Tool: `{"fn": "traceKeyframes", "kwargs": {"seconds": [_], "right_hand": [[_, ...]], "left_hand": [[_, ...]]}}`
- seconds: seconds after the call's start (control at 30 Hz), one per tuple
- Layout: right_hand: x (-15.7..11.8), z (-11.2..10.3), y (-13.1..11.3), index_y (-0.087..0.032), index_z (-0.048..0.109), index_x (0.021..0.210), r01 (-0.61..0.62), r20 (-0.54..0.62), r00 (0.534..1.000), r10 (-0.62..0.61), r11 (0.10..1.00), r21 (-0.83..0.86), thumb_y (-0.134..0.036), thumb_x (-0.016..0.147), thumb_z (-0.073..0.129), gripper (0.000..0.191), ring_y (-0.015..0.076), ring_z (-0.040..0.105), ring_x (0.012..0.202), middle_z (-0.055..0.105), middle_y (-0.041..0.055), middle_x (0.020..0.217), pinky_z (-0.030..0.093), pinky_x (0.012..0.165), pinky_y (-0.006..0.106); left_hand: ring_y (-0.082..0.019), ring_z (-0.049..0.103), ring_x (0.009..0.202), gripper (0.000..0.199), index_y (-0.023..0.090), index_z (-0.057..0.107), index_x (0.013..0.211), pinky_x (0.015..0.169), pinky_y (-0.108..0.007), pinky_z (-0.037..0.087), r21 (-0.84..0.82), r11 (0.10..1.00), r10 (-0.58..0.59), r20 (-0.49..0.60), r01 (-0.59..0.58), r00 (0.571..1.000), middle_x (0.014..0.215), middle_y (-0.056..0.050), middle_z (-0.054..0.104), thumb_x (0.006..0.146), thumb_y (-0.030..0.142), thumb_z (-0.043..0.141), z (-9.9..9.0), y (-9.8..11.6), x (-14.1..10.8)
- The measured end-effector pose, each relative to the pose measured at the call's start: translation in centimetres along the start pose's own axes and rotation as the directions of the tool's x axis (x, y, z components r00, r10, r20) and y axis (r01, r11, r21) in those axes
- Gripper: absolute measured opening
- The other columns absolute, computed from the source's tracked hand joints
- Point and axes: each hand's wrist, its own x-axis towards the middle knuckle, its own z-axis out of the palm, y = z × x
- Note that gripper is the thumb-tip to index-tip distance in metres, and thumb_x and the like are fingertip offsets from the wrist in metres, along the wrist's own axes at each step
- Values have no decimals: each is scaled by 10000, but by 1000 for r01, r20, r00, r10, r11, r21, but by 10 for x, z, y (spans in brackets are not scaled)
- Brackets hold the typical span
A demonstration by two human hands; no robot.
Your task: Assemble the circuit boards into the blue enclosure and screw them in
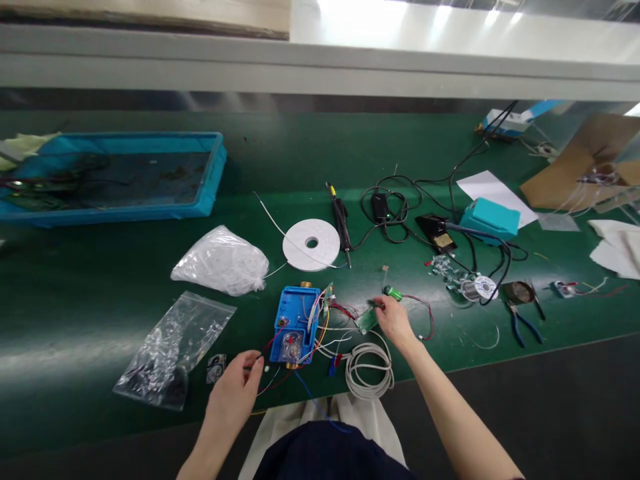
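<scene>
A blue plastic housing [295, 325] with brass fittings and loose coloured wires lies near the front edge of the green bench. My left hand [235, 397] pinches a thin red and black wire [265, 353] that runs out of the housing's lower left. My right hand [395, 320] grips a small green circuit board [367, 319] just right of the housing. A green cylindrical part [393, 293] lies at its fingertips. A coil of white cable [369, 370] rests below the board.
A white tape reel [311, 244] and soldering iron [342, 223] lie behind the housing. Two plastic bags [220, 261] [170, 350] lie left, a blue tray [113, 175] far left. A teal soldering station [489, 217], solder spool [481, 288] and blue pliers [523, 323] sit right.
</scene>
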Motion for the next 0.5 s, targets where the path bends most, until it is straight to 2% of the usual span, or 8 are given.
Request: {"fn": "traceKeyframes", "kwargs": {"seconds": [0.1,0.17,0.27,0.4,0.5], "right_hand": [[24,8,-10,-156,583,1067,109,53,992,-111,993,34,-337,899,542,250,179,600,956,614,58,1062,501,866,411],[43,18,-22,-160,563,1116,188,97,976,-195,979,72,-335,899,542,279,189,595,980,605,64,1090,499,873,421],[70,34,-42,-168,539,1165,292,174,934,-313,946,138,-335,897,545,315,196,588,999,588,71,1133,502,869,421],[87,44,-51,-147,589,1038,371,276,866,-417,906,205,-353,881,570,260,165,605,894,615,51,1027,523,790,369],[86,35,-48,-132,595,948,406,304,834,-461,885,229,-369,878,573,248,125,606,749,625,19,880,526,688,307]], "left_hand": [[-237,605,836,308,219,607,933,766,-365,468,52,995,93,-99,-88,991,949,-61,639,799,470,490,2,30,-17],[-226,592,828,303,207,604,956,715,-345,473,99,971,229,-135,-217,964,975,-69,624,842,445,457,11,52,-22],[-226,580,918,285,200,607,982,763,-339,479,119,949,308,-141,-293,941,1022,-74,615,876,389,423,27,75,-22],[-234,580,974,281,186,614,989,844,-364,477,137,944,320,-163,-300,933,1033,-88,622,891,336,398,38,83,-19],[-233,590,991,263,193,621,989,880,-370,473,127,947,314,-169,-296,934,1036,-84,638,884,318,415,40,82,-17]]}}
